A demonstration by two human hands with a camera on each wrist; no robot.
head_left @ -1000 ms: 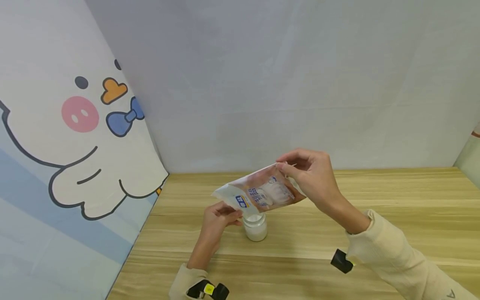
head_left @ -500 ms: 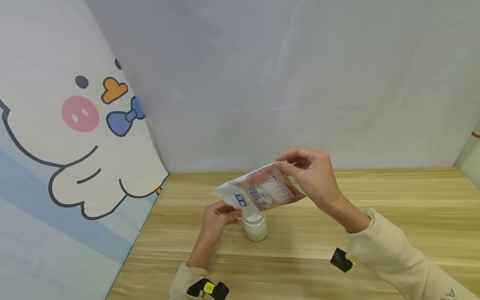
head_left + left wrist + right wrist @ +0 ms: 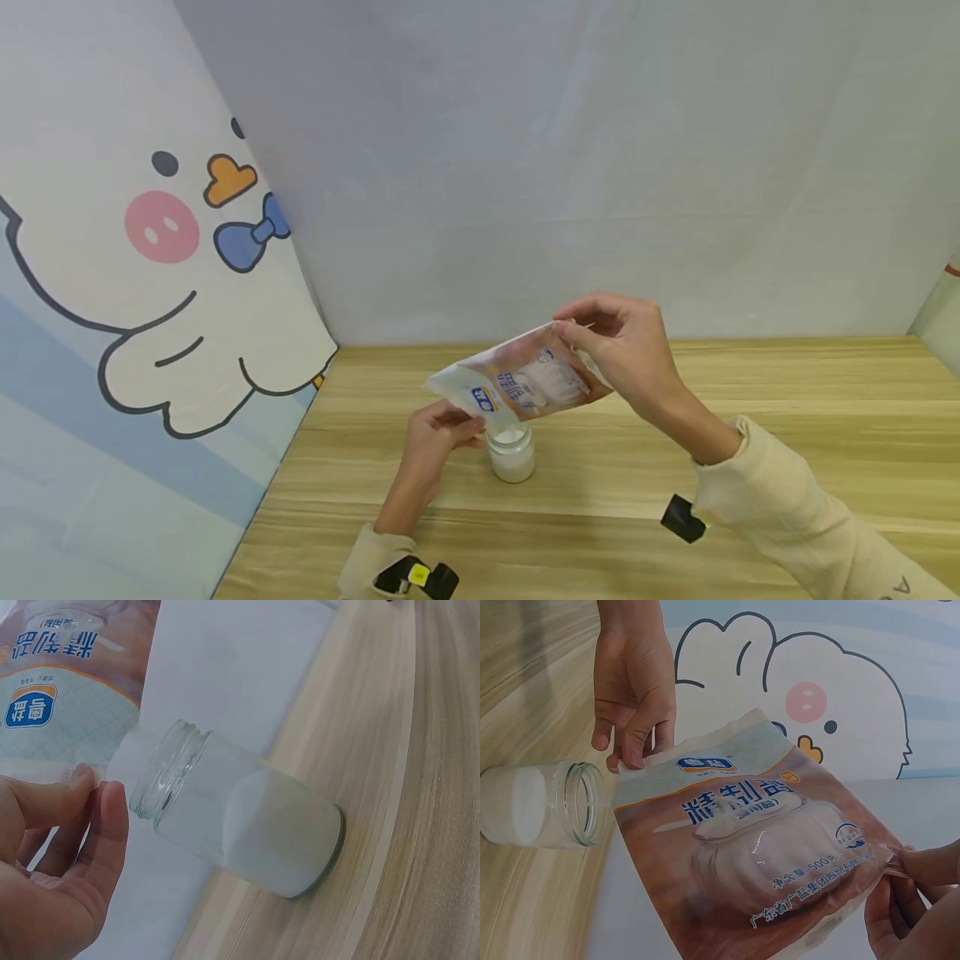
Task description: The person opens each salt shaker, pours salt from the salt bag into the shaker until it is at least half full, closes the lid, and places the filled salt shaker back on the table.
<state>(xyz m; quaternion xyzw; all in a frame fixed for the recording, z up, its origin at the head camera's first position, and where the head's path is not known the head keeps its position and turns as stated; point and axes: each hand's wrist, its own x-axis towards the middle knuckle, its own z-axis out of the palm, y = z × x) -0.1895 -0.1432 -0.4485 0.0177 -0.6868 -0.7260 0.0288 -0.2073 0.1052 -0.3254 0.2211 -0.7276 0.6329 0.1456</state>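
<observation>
A pink-brown and pale blue salt bag (image 3: 536, 379) slants over a glass jar (image 3: 512, 463), its lower left corner at the jar's mouth. My left hand (image 3: 435, 437) pinches the bag's pale edge between thumb and fingers, beside the rim. With thumb and fingertips, my right hand (image 3: 626, 337) grips the raised far end. White salt (image 3: 281, 832) fills the lower part of the jar, its surface sloping in the left wrist view. Between the bag's corner and the rim there is a whitish streak (image 3: 133, 754). The jar stands upright on the table.
The wood-grain table (image 3: 787, 417) stretches out on both sides of the jar. A pale grey backdrop (image 3: 600, 167) rises behind it, and a panel with a cartoon bird (image 3: 161, 229) stands at the left.
My right hand and the bag's upper end have risen very slightly. The left hand and the jar stay where they were.
</observation>
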